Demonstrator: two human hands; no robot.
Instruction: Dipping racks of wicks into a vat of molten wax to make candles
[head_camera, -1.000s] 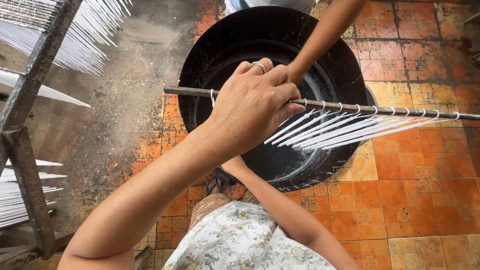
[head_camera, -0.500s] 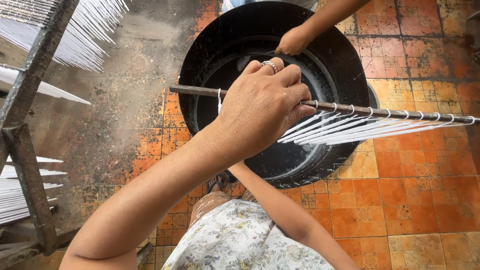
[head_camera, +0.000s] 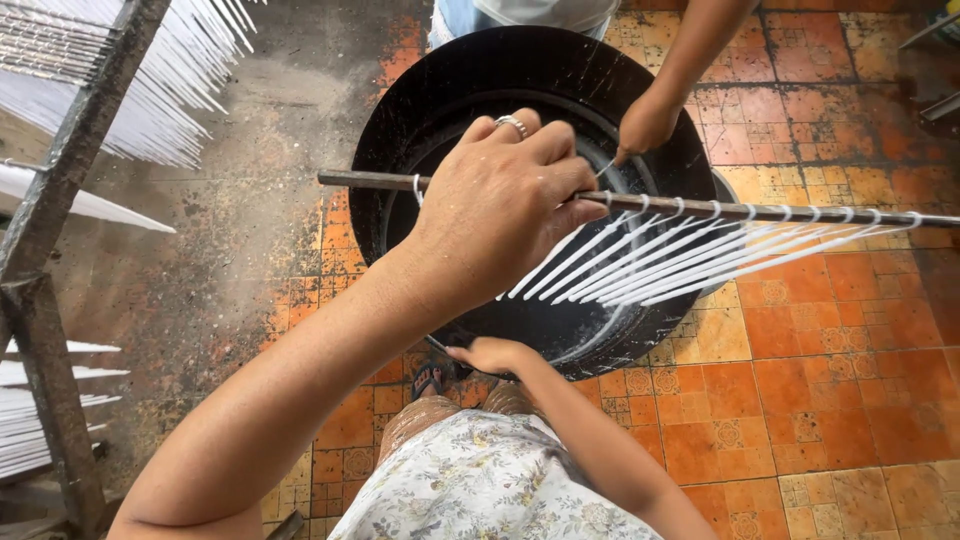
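Left hand (head_camera: 500, 205) clenched round thin grey metal rod (head_camera: 760, 212), keeping strung white tapered candles (head_camera: 660, 262) level above round black basin (head_camera: 545, 190); right hand (head_camera: 490, 355) gripping basin's near rim, steadying; another person's hand (head_camera: 645, 125) at far rim.

Left hand (head_camera: 500, 205) gripping rod (head_camera: 760, 212) of hanging white candles (head_camera: 660, 262) over black tub (head_camera: 400, 150); right hand (head_camera: 490, 355) at tub's near rim

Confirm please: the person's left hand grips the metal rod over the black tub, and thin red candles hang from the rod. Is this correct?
Not quite. In the head view the left hand does grip the metal rod over the black tub, but the thin candles hanging from it are white, not red.
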